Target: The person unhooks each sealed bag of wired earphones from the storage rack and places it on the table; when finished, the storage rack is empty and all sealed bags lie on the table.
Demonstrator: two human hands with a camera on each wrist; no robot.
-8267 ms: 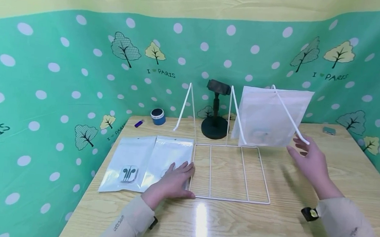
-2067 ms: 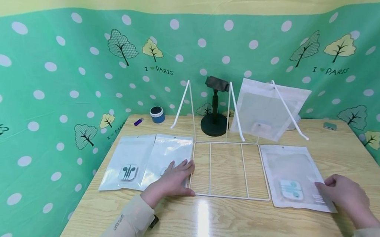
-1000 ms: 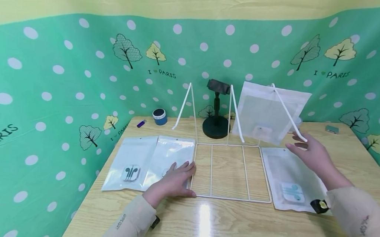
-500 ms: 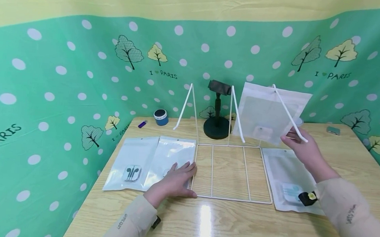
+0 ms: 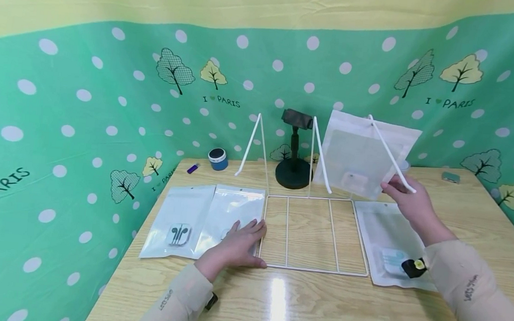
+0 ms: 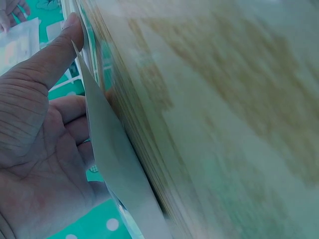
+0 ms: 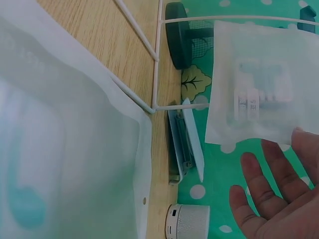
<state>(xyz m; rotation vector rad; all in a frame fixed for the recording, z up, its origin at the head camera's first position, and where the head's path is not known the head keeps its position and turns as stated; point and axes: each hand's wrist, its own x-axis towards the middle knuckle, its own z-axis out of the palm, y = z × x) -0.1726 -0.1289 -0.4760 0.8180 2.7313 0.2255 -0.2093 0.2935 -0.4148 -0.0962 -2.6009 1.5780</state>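
My right hand [image 5: 418, 208] pinches the lower right corner of a white zip bag [image 5: 359, 148] hanging on the right hook of a white wire rack [image 5: 314, 270]. A flat earphone case [image 7: 264, 82] shows through this bag in the right wrist view. With fingers spread, my left hand [image 5: 237, 247] rests at the rack's left base edge and over a clear-fronted bag [image 5: 237, 204], covering most of the case inside. Left of it lies another bag [image 5: 185, 203] with an earphone case [image 5: 178, 234]. A third bag [image 5: 373, 232] lies right of the rack, partly under my right forearm.
Behind the rack stands a black device on a round base [image 5: 293, 173]. A blue round speaker [image 5: 218, 159] and a purple USB stick [image 5: 193, 168] sit at the back left. A white cylindrical speaker [image 7: 188, 221] and a small green item [image 5: 451, 177] are at the back right.
A bag came off the right hook and was laid right of the rack. My right hand then went back up and took the remaining hanging bag's corner. My left hand stayed put.
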